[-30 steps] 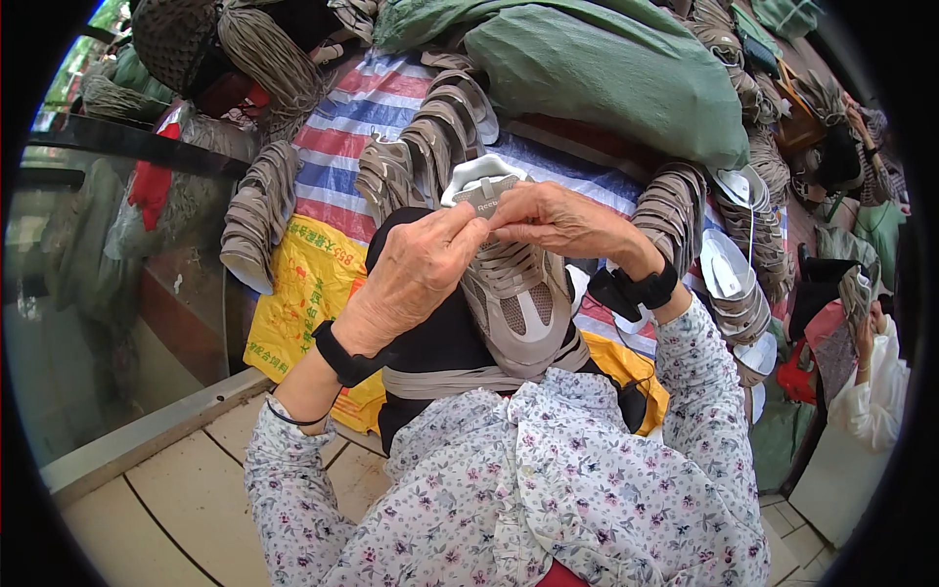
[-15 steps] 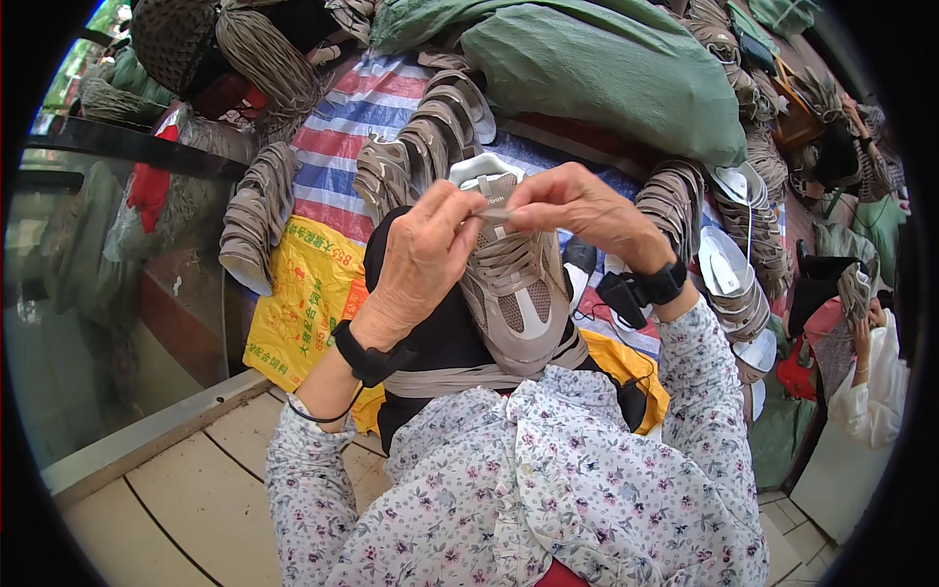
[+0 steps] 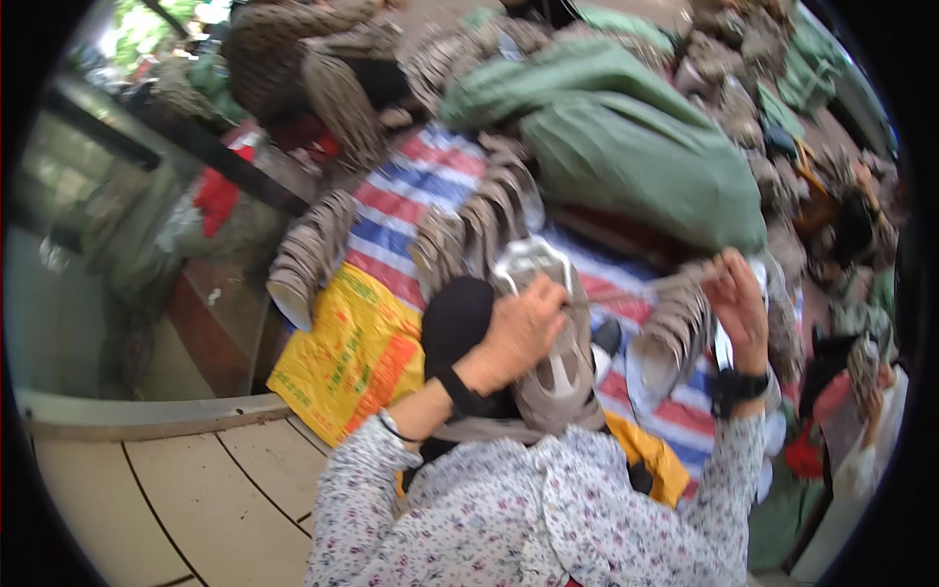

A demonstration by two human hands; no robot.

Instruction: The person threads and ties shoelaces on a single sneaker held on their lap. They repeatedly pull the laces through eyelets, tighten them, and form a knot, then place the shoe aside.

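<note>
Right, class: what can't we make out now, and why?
Head view:
Middle of sneaker: partly covered by left hand.
That hand's exact grip: blurred, hidden by its back.
Shoelace end at right hand: blurred.
Contents of green sack: hidden by fabric.
Most of co-worker: cut off by right rim.

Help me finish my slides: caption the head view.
Left hand at a white-lined taupe lace-up sneaker, right hand holding a long taupe fabric lace out sideways.

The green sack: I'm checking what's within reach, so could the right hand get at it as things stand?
Probably yes: the right hand is raised near the end of the green sack, with nothing visible between them, though depth is unclear. It does hold a stretched tan lace, so it isn't free.
</note>
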